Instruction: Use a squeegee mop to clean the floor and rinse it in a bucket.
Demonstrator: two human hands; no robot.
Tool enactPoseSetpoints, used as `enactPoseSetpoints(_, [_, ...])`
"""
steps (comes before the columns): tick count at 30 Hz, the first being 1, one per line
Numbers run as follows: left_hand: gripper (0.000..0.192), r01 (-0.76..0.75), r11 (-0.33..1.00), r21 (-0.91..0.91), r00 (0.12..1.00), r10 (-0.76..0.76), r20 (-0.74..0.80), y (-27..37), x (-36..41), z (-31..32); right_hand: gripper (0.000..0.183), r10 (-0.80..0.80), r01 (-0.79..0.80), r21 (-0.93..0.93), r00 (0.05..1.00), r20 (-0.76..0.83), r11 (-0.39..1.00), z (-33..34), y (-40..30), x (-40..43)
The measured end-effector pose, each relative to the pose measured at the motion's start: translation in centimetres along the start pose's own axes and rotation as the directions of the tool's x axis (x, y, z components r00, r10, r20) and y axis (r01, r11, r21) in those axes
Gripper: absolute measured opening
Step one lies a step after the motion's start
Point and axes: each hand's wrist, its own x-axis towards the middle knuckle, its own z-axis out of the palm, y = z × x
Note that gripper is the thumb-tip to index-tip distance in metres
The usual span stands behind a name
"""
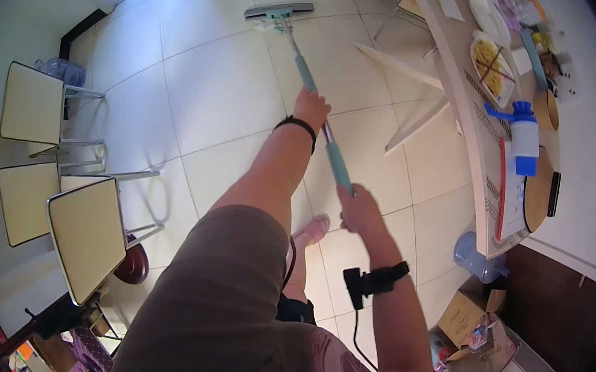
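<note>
A sponge mop with a green and steel handle runs from my hands up to its wide grey-green mop head (279, 12), which lies on the tiled floor (221, 84) at the top. Around the upper green grip is my left hand (312, 107). Lower down, at the end of the green handle, my right hand (360, 209) is closed on the mop too. Something whitish lies against the underside of the mop head. A black band circles my left wrist, and a black strap with a small device and cable is on my right forearm.
Folding chairs (85, 236) with cream seats stand at the left wall. On the right, a long table (470, 136) holds a plate of food (491, 70) and a blue and white water pump (524, 138). A large water bottle (476, 257) and an open cardboard box (462, 317) are below.
</note>
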Motion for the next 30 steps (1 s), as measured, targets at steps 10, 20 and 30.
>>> enactPoseSetpoints(10, [0.014, -0.784, 0.47, -0.405, 0.467, 0.877, 0.113, 31.6, -14.7, 6.8, 0.035, 0.399, -0.448, 0.085, 0.855, 0.331, 0.89, -7.2, 27.5, -26.2])
enactPoseSetpoints(20, [0.039, -0.741, 0.179, -0.647, 0.158, 0.983, 0.091, 33.6, -14.2, -1.6, 0.03, 0.671, -0.779, 0.333, 0.627, 0.396, 0.531, -15.0, 21.6, -34.3])
enactPoseSetpoints(30, [0.007, -0.4, 0.901, -0.165, 0.912, 0.373, -0.172, 3.8, 5.1, 0.4, 0.03, 0.133, -0.44, 0.673, 0.879, 0.458, 0.595, -9.7, 6.6, -3.4])
